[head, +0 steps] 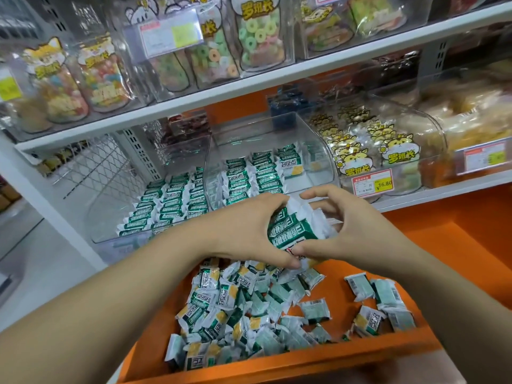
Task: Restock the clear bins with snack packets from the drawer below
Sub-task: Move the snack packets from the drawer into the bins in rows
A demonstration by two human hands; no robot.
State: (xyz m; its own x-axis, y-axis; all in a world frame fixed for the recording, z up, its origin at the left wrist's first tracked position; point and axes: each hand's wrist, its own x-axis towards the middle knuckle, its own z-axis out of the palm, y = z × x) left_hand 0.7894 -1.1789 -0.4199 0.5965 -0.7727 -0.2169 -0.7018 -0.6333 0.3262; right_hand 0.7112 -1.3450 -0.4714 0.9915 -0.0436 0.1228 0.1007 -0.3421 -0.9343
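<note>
Both hands clamp one load between them: the left hand (249,231) curls its fingers round the left side of a bundle of green-and-white foil snack packets (293,231), thumb tucked underneath, while the right hand (340,225) pinches the right side, thumb low and curved fingers arched over the top. This bundle hangs in the air, above the back of the open orange drawer (277,367) and just in front of the middle clear plastic bin (318,151). Only a sideways squeeze holds it, and the wrappers look slick, so a packet in the middle may squirt out if either hand eases off before the bundle rests on the bin's floor. It would likely drop onto the loose heap of packets (235,314) in the drawer, or miss the drawer altogether. That bin already holds neat upright rows of matching packets (249,176); a bundle pushed in crooked could topple them or catch on the curved front wall. Drifting too far right risks spilling into the neighbouring clear bin of cat-printed bags (374,151).
</note>
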